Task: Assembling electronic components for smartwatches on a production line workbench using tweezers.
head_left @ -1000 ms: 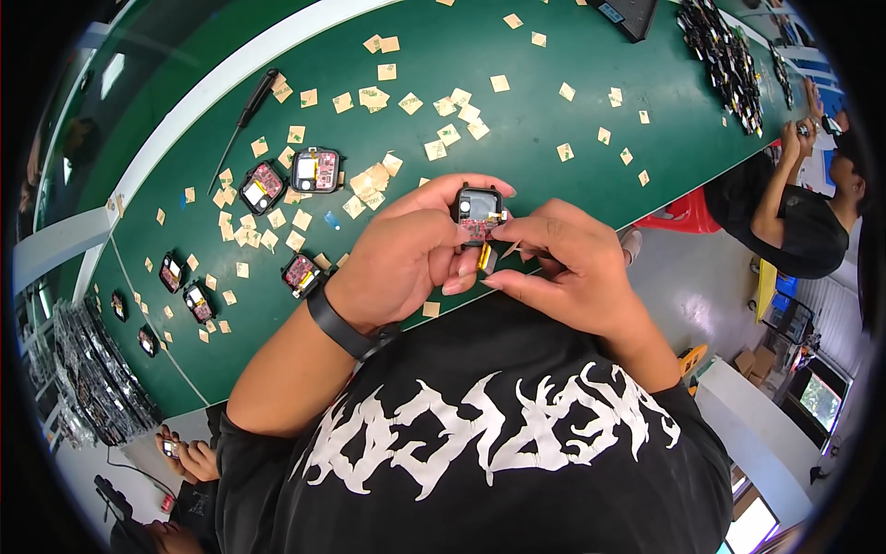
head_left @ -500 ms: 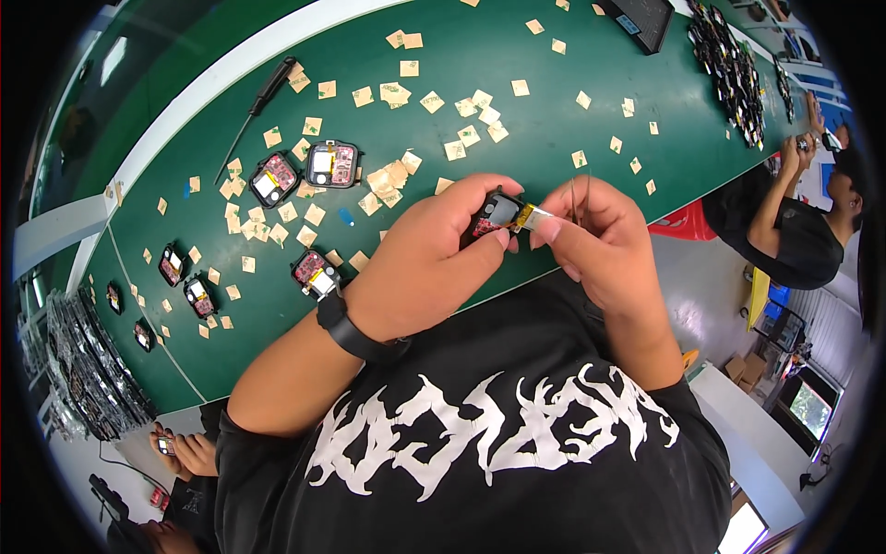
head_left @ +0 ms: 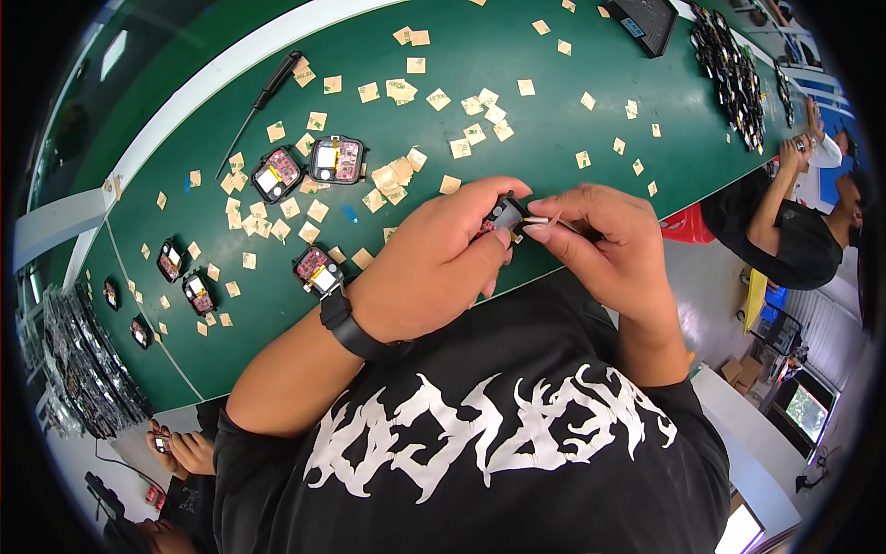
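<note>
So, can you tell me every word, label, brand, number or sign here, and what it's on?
Black shirt: large white jagged lettering, which I won't copy out.
Paper squares: green print on some, too small to read.
Black tray, top right: a bluish label, too small to read.
Open case in the left hand: no writing I can make out.

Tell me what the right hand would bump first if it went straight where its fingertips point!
Most likely the small black case in the left hand: the right hand points at it from close by, though depth is hard to judge.
</note>
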The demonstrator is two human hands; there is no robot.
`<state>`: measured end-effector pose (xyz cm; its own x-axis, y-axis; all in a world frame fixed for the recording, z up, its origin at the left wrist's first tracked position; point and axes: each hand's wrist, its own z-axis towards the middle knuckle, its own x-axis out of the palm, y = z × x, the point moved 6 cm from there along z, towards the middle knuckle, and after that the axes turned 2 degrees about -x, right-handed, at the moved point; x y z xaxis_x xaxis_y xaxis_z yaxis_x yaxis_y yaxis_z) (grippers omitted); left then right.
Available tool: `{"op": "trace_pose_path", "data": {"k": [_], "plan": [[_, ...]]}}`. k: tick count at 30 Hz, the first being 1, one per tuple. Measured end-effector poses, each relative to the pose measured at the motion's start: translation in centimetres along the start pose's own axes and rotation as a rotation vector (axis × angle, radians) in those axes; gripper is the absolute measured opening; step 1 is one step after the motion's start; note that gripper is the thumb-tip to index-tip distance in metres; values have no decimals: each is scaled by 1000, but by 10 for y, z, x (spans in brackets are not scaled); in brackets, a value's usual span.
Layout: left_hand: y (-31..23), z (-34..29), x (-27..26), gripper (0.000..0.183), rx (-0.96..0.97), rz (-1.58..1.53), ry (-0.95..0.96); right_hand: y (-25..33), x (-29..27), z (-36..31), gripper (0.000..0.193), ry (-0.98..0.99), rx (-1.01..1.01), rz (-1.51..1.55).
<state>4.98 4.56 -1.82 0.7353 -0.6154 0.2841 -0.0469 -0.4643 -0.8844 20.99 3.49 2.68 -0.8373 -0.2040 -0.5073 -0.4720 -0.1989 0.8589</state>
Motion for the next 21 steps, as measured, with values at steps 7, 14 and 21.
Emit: {"op": "trace_pose_path", "data": {"k": [7,14,21], "plan": [[-2,-1,-1,37,223,248,-97,-6,10,-13,11,9,315,304],[-1,1,-2,39,266,340,-103,-11,17,-16,9,-108,361,403],[0,-5,3,45,387,439,-144,-8,20,-13,9,-83,236,298]]}}
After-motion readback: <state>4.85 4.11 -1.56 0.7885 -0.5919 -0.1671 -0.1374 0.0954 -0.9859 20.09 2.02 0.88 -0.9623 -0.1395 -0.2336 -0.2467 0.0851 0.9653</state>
